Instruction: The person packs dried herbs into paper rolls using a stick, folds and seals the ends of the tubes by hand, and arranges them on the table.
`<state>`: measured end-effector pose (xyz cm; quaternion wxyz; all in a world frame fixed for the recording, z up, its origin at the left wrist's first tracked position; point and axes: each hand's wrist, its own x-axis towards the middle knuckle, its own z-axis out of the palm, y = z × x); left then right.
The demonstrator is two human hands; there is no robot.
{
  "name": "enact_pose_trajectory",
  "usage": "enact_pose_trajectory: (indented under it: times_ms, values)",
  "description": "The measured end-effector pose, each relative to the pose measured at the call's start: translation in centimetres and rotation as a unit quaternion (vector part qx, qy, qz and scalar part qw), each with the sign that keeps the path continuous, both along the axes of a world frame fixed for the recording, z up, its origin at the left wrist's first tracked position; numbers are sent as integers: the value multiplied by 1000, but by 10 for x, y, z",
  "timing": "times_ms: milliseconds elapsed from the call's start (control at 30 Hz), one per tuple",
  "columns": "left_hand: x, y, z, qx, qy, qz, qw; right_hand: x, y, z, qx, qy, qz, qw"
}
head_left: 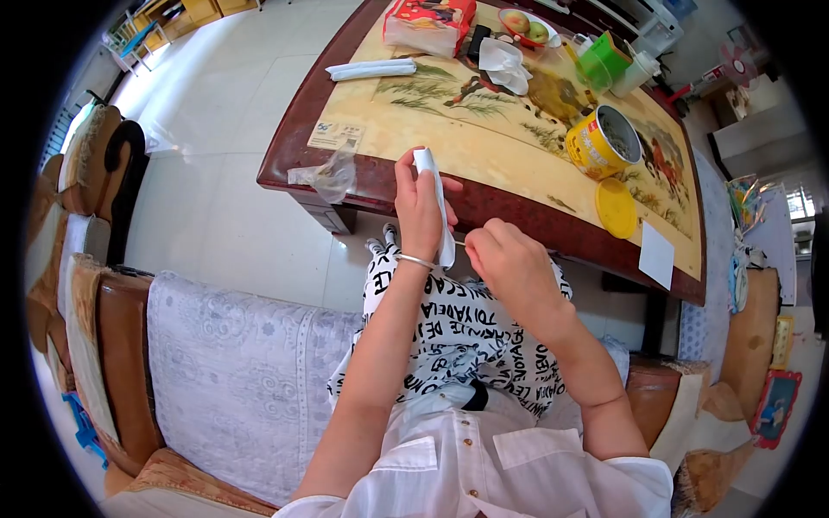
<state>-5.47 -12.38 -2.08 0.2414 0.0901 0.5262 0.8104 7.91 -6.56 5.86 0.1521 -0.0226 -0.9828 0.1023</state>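
My left hand [419,207], with a bangle at its wrist, is closed around a long, narrow white paper roll [446,246] held nearly upright above my lap. My right hand [509,263] pinches a thin pale stick [460,243] whose tip points at the lower part of the roll. Whether the stick touches the paper, I cannot tell. Both hands are just off the near edge of the wooden table [294,142]. On the table's far left lie similar white paper rolls [371,69].
The table holds a yellow can [587,148] with dark contents, its yellow lid [616,207], a white paper sheet [656,255], a clear plastic bag [332,180], crumpled tissue [505,66], a red packet [423,30], a fruit bowl [515,36] and a green container [606,60].
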Motion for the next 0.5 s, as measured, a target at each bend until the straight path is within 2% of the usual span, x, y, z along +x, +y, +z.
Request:
enact_pose_trajectory:
  times_ms: [333,400,433,500]
  values:
    - [-1,-1,3,-5,0,8,1000,0,-6,7,-11,9,6,1000]
    - [-2,-1,3,-17,0,14,1000,5,-6,10,-7,-66,18,998]
    - [-1,-1,2,-16,0,16,1000,6,-6,13,-6,-66,20,998]
    - [-2,0,2,-23,-3,18,1000,2,-7,22,-66,-19,12,998]
